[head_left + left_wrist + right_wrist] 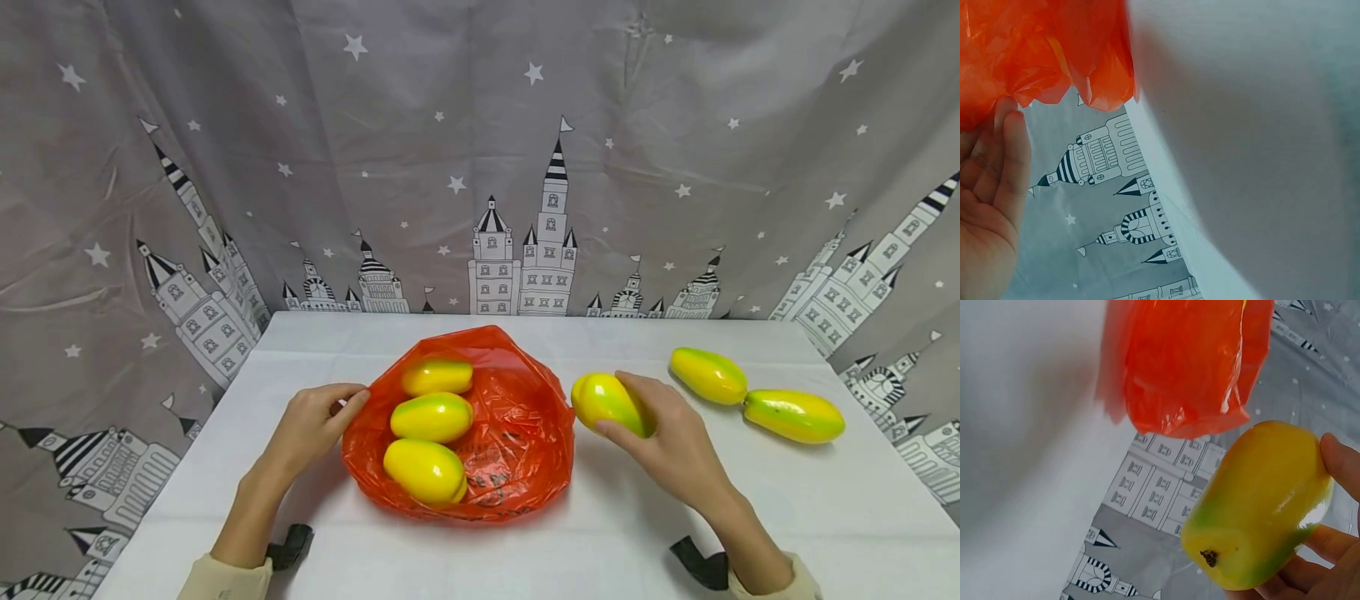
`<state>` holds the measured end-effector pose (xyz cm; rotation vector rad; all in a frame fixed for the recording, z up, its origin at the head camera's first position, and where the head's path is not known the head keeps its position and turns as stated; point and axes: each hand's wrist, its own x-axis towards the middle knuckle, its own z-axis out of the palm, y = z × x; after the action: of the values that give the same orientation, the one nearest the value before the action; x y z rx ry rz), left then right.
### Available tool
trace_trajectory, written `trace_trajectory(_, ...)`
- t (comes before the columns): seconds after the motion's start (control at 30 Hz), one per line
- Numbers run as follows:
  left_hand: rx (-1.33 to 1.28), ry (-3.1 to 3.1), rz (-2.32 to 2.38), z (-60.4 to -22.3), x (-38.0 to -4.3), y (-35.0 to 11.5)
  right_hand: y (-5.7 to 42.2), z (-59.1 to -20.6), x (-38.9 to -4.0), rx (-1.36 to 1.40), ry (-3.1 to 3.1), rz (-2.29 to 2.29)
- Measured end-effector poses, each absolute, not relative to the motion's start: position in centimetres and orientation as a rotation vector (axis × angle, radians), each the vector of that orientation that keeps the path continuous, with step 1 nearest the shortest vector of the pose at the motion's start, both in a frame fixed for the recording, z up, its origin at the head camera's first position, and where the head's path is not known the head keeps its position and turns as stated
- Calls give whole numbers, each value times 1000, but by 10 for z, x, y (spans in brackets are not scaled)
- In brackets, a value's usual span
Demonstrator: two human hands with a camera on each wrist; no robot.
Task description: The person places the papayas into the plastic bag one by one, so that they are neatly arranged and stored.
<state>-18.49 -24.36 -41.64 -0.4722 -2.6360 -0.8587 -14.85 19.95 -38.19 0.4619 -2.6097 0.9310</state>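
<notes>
A red plastic bag (517,433) lies open on the white table, with several yellow-green papayas (431,417) inside its left half. My left hand (311,429) pinches the bag's left rim between thumb and fingers; in the left wrist view the fingertips (1013,119) meet the red plastic (1041,62). To the right of the bag, my right hand (667,433) holds another papaya (607,404) just off the bag's right rim. In the right wrist view this papaya (1260,506) shows a dark stem end, with thumb and fingers around its far side.
Two more papayas (708,375) (795,415) lie end to end on the table's right side. A grey curtain (420,108) printed with castles and stars hangs behind the white tabletop (600,542). Black straps (292,546) sit at both wrists.
</notes>
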Motion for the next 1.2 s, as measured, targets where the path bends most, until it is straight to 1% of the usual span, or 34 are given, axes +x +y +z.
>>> trace_trajectory(0.23, -459, -2648, -888, -415, -185, -243, 192, -376, -147, 563, -2566, 905)
trace_trajectory(0.47, -468, -2637, -897, -416, -185, -243, 188, -370, -148, 598, -2572, 914)
trace_trajectory(1.2, -457, -2644, -899, -416, -185, -244, 167, -379, -142, 645, -2559, 1029)
